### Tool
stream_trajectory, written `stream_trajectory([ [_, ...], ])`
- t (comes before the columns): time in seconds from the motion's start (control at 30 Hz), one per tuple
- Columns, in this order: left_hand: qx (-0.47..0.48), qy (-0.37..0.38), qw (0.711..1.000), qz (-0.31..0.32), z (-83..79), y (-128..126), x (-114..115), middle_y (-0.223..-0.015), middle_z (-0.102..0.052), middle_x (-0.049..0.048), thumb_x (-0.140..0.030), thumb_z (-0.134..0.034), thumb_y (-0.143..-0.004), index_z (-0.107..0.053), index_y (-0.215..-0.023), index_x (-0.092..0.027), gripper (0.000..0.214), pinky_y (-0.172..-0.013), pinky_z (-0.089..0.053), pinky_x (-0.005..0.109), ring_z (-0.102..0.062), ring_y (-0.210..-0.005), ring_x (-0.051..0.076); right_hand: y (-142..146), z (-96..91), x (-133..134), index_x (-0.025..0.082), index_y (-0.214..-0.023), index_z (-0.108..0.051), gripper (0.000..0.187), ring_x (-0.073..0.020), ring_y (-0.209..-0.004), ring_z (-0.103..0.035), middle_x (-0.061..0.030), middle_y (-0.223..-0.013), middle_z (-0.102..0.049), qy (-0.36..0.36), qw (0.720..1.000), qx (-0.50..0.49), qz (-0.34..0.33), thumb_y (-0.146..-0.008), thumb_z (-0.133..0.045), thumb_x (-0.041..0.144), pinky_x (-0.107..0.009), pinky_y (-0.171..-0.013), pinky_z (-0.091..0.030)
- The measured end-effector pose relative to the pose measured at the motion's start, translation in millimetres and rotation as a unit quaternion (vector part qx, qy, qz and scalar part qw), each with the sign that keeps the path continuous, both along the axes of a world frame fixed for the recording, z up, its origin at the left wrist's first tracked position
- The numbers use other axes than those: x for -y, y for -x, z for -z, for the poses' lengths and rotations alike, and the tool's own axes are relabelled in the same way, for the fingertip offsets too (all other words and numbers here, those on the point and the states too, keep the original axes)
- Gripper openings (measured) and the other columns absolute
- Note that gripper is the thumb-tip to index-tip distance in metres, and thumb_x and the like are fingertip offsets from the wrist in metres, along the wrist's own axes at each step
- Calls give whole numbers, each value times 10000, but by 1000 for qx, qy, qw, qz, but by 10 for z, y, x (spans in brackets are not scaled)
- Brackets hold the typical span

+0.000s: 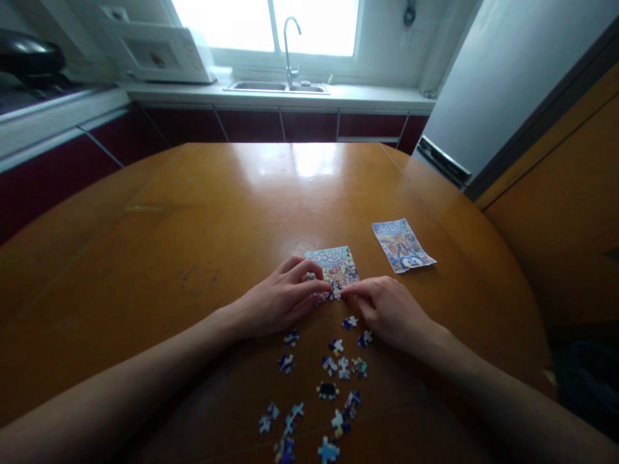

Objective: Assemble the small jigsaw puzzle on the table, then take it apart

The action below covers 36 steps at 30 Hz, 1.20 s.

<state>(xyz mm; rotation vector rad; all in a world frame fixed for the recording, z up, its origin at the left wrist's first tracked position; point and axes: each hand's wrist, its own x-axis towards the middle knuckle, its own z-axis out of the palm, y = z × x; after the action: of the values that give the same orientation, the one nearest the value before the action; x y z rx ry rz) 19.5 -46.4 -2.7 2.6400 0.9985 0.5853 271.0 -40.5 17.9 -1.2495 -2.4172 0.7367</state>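
A partly joined jigsaw puzzle (341, 265) with a colourful printed picture lies flat in front of me. At its lower edge is a small white and dark-blue puzzle piece (336, 294). My left hand (278, 293) reaches over the puzzle's left side, fingers bent and tips at this piece. From the right, my right hand (394, 309) meets the same piece with thumb and forefinger, its other fingers curled under. The fingers partly cover the puzzle's lower left. Several loose puzzle pieces (343, 367) are scattered between my forearms, one of them dark side up (327, 390).
A creased picture sheet (402, 246) lies right of the puzzle on the brown wooden table (217, 200). Beyond stand a counter with a sink (261, 86) and tap (289, 55), a white microwave (159, 55), and a fridge (512, 71) at right.
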Motion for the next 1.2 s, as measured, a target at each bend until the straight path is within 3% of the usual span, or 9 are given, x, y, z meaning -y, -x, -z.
stream_trajectory([
  [0.13, -8, -2, 1000, 7, -4, -5, -3, -1184, -576, 86, -235, -558, -974, -637, -1239, -279, 281, -1038, -459, 446, -451, -1159, 253, 15, -11, 6, 291, -977, -793, 321, -199, -856, -725, -30, -927, -792, 0, 1000, 0, -6, -893, -523, 140, -306, -763, -522],
  [0.33, -5, -5, 1000, 3, 1, -6, 3, -1198, -582, 88, -227, -555, -974, -624, -1256, -266, 293, -1038, -465, 440, -455, -1162, 251, -7, -33, -32, 235, -971, -786, 312, -219, -900, -727, -59, -993, -788, -7, 996, -50, 75, -867, -515, 121, -354, -826, -536],
  [0.53, -6, -6, 1000, -1, 0, 4, 2, -1188, -573, 91, -227, -549, -978, -632, -1245, -263, 283, -1035, -462, 442, -456, -1155, 249, 20, 10, 28, 285, -1012, -789, 312, -200, -839, -722, -41, -919, -790, -12, 1000, 3, 0, -898, -534, 145, -317, -764, -524],
  [0.77, 23, -5, 1000, -2, 5, 5, -13, -1143, -586, 86, -216, -538, -981, -644, -1217, -261, 263, -993, -480, 423, -482, -1099, 233, 35, 3, 40, 299, -999, -789, 289, -183, -783, -714, -30, -853, -782, -32, 999, 31, -15, -907, -550, 165, -287, -721, -507],
  [0.97, 22, -11, 1000, -6, -1, 13, -18, -1144, -578, 85, -183, -523, -981, -631, -1213, -245, 263, -983, -478, 399, -476, -1104, 227, 39, -30, 77, 286, -1039, -779, 310, -194, -829, -724, -35, -915, -788, -18, 1000, 4, 9, -893, -543, 148, -300, -748, -522],
  [1.2, 35, -5, 999, -9, 2, 37, -25, -1141, -577, 79, -151, -528, -966, -631, -1216, -254, 289, -943, -481, 372, -482, -1090, 223, 8, -124, 126, 250, -954, -782, 281, -209, -848, -727, -47, -924, -789, 14, 999, -12, 47, -867, -539, 140, -323, -777, -519],
])
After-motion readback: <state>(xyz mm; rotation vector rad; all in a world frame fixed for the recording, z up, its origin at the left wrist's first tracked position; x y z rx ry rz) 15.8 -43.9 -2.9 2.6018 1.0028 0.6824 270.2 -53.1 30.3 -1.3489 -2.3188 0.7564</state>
